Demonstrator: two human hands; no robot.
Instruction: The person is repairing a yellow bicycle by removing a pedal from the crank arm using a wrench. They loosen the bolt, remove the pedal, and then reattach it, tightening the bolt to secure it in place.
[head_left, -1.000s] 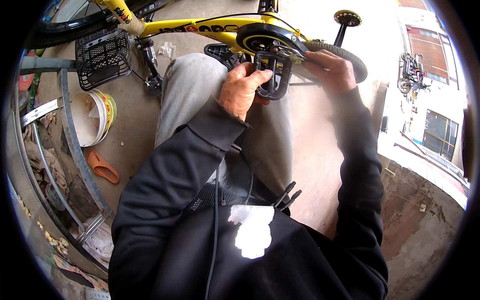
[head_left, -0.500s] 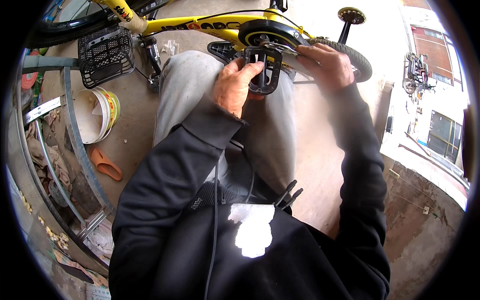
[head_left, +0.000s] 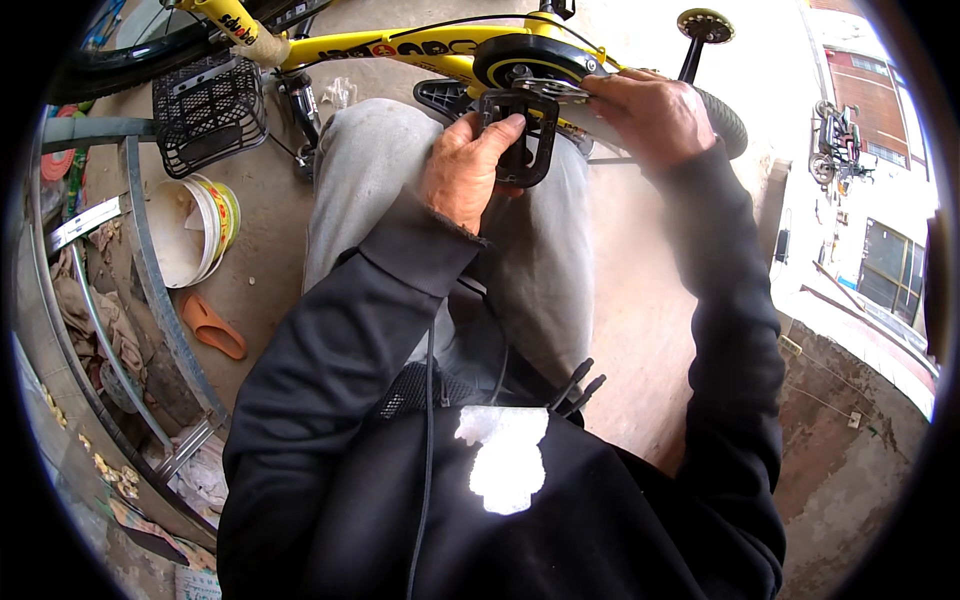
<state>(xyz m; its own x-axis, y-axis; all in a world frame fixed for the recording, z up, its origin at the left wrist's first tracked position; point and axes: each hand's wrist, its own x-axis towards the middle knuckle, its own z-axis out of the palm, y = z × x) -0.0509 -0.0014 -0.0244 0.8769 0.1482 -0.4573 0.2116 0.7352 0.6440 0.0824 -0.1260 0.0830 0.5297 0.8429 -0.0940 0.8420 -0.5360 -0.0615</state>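
A yellow children's bicycle [head_left: 400,47] lies across the top of the view. Its round black chain guard [head_left: 500,62] sits above my knees. My left hand [head_left: 465,170] is closed on a black pedal [head_left: 543,150], the thumb pressed on its middle bar. My right hand [head_left: 655,115] grips a silver wrench [head_left: 560,88], which reaches left to the pedal's inner end by the crank. Its fingers partly hide the handle, and I cannot tell how the jaw sits on the axle.
A black basket [head_left: 208,115] lies at the left, above a white bucket [head_left: 180,232] and an orange slipper [head_left: 213,327]. A metal frame [head_left: 165,270] curves along that side. The small wheel [head_left: 705,27] stands out at the upper right. A stained low wall [head_left: 850,470] is at the lower right.
My right hand has swung slightly up and to the right with the wrench. The pedal has tilted a little in my left hand, which stays closed on it.
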